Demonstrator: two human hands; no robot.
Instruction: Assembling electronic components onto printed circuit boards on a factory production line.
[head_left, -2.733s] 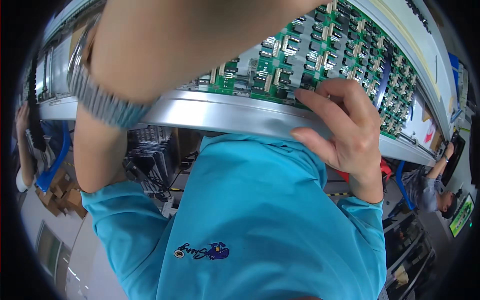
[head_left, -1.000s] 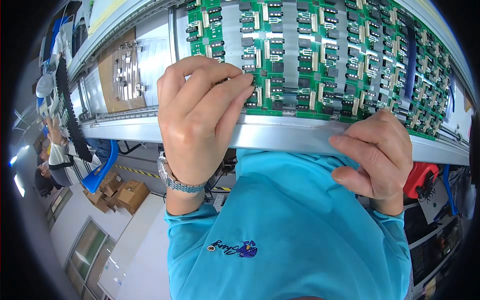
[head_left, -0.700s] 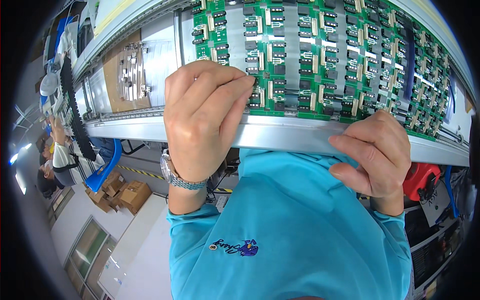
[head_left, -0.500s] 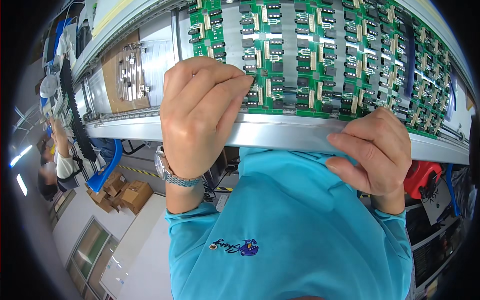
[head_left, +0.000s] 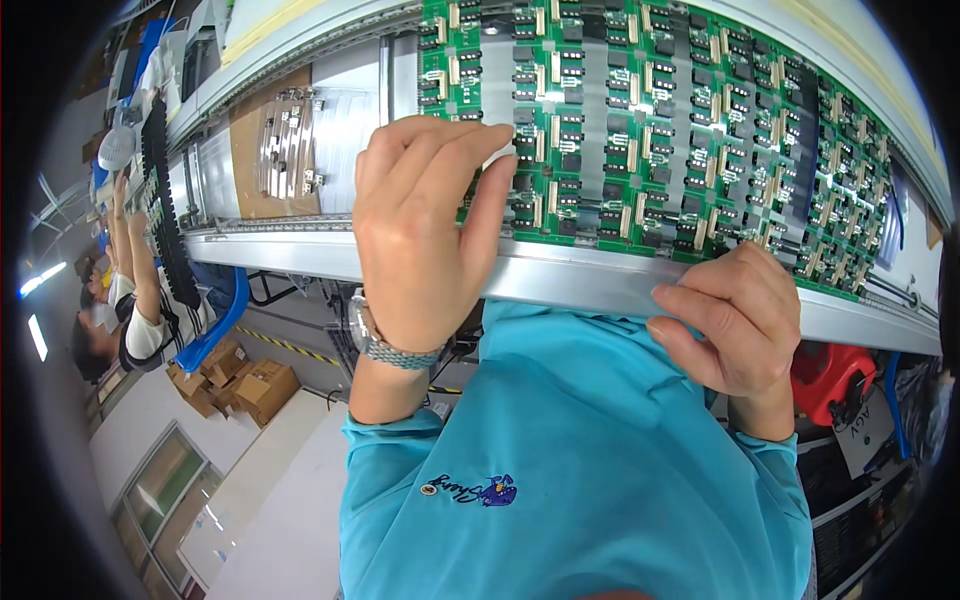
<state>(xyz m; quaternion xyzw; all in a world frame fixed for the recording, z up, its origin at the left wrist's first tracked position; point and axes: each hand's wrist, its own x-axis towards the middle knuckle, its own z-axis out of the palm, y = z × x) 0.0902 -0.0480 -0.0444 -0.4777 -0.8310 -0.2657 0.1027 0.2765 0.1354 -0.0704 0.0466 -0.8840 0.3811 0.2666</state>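
Green circuit boards (head_left: 548, 218) lie in a panel of several strips, set with black sockets, cream connectors and small dark parts. Over the panel's near left part is my left hand (head_left: 425, 215), its thumb and forefinger apart with nothing seen between them. My right hand (head_left: 735, 320) hovers at the near metal rail (head_left: 580, 278), right of the middle. Its fingers are curled, and the thumb tip sits a little apart from the forefinger. The palm side is hidden, so whatever it may hold does not show.
Left of the panel, clear plastic tubes (head_left: 287, 145) with small dark parts lie on brown cardboard (head_left: 245, 175). Further left another person (head_left: 140, 270) reaches toward a long black rack (head_left: 163, 200). Cardboard boxes (head_left: 262, 388) stand on the floor. A red object (head_left: 832, 383) is below right.
My left thumb and forefinger have parted from a pinch on the boards. The right hand stays curled near the rail. The view has shifted slightly; the other person's arms are raised higher.
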